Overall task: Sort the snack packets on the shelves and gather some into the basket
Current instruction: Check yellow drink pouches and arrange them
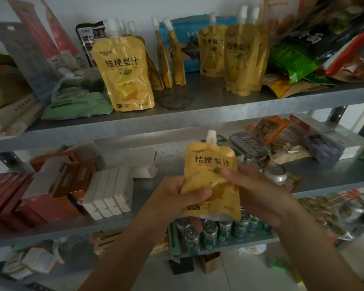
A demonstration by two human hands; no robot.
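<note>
A yellow juice pouch [211, 177] with a white spout is held upright in front of the middle shelf [147, 185]. It is gripped by the left hand [177, 198], thumb curled across its lower front and fingers wrapped behind, and pinched at its right edge by the right hand [259, 192], thumb pressed on the front. More yellow pouches [126, 74] are stood on the top shelf [198, 114]. White boxes [109, 192] are lined up on the middle shelf, and cans [210, 229] are packed below.
</note>
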